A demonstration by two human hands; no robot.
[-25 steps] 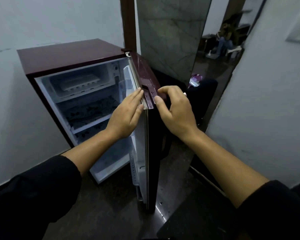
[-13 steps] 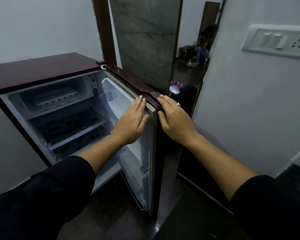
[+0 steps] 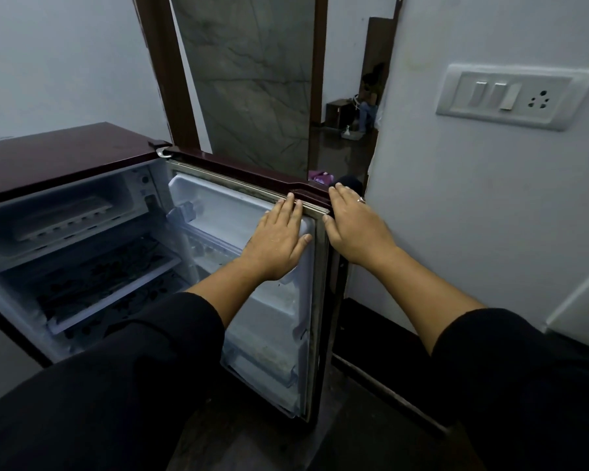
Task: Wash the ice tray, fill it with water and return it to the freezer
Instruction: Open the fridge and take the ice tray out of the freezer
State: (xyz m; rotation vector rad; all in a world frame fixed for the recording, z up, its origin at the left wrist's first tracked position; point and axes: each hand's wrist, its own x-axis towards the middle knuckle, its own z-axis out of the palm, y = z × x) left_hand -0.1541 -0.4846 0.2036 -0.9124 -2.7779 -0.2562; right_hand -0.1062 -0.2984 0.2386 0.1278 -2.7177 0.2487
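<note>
A small maroon fridge (image 3: 58, 158) stands open on the left. Its door (image 3: 279, 317) swings out toward me, the white inner liner facing left. A white ice tray (image 3: 65, 215) lies in the freezer compartment at the top of the fridge. My left hand (image 3: 276, 239) rests flat against the door's inner side near its top corner, fingers spread. My right hand (image 3: 354, 226) lies on the door's outer top edge, fingers over the maroon rim and thumb at the gasket. Neither hand holds any object.
A white wall with a switch plate (image 3: 514, 96) stands close on the right. Behind the fridge is a brown door frame (image 3: 170, 79) and an open doorway; a person sits far back in that room (image 3: 368, 100). The floor is dark stone.
The door has swung wider open, toward the right wall. Both hands stayed on its top corner. My view rose and the switch plate came into sight.
</note>
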